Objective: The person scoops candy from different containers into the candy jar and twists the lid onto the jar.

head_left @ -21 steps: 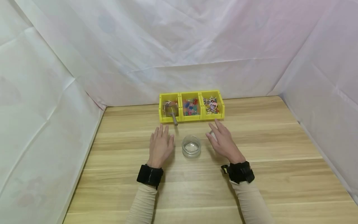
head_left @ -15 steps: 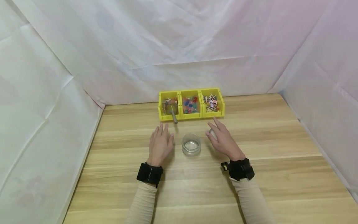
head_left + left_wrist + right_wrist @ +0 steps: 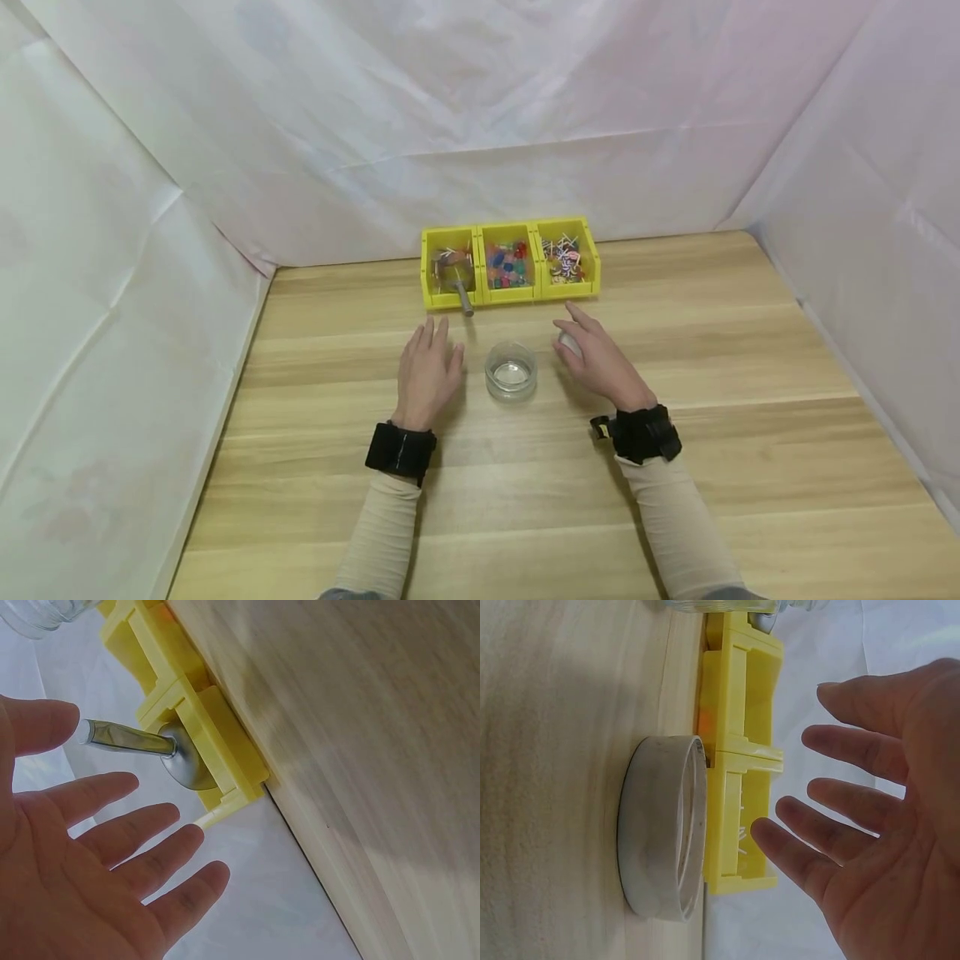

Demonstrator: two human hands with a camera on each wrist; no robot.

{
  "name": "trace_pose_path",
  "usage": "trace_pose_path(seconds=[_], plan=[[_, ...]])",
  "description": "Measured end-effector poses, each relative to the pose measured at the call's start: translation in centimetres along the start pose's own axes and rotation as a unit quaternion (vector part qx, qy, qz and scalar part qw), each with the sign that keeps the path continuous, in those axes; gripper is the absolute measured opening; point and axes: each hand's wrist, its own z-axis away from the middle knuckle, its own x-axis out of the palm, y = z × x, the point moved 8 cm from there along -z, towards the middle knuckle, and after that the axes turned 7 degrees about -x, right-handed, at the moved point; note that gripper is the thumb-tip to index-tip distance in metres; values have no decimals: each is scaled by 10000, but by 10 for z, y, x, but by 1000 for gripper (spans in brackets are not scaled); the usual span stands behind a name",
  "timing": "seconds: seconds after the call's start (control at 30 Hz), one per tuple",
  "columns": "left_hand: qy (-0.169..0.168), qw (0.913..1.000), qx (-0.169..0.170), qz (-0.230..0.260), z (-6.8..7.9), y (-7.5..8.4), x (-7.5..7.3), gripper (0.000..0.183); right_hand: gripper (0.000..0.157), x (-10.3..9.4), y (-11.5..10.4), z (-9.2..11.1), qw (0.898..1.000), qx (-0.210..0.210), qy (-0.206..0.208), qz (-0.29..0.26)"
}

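Note:
My left hand (image 3: 429,375) is held over the table just left of a clear glass jar (image 3: 512,372), fingers straight and nothing in them. In the left wrist view its palm and spread fingers (image 3: 124,832) show beside the handle of a metal scoop (image 3: 127,739). My right hand (image 3: 603,362), also with extended fingers, hovers over a round white lid (image 3: 570,342) right of the jar. The right wrist view shows this lid (image 3: 656,829) lying on the table with its hollow side up, apart from the fingers.
Three joined yellow bins (image 3: 510,298) stand behind the jar, near the white cloth backdrop (image 3: 480,183). The left bin holds small sticks and the scoop, the middle one colourful pieces, the right one striped pieces and sticks. White cloth walls flank the wooden table (image 3: 495,517).
The whole scene has shifted upward in the head view. Both hands keep nearly the same places beside the jar, and the bins, jar and lid stay put on the table.

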Motion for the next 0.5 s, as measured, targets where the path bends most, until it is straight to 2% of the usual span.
trace_pose_path(seconds=[0.13,0.33,0.5], plan=[[-26,10000,11,54,-2,1,-1,56,43,-3,-1,-6,9999,-77,-95,11],[149,9998,102,124,-6,2,-7,55,43,-10,-6,-20,9996,-219,-203,-27],[-61,9999,-23,150,-3,-1,-2,56,43,-7,-7,-22,9989,-171,-437,-19]])
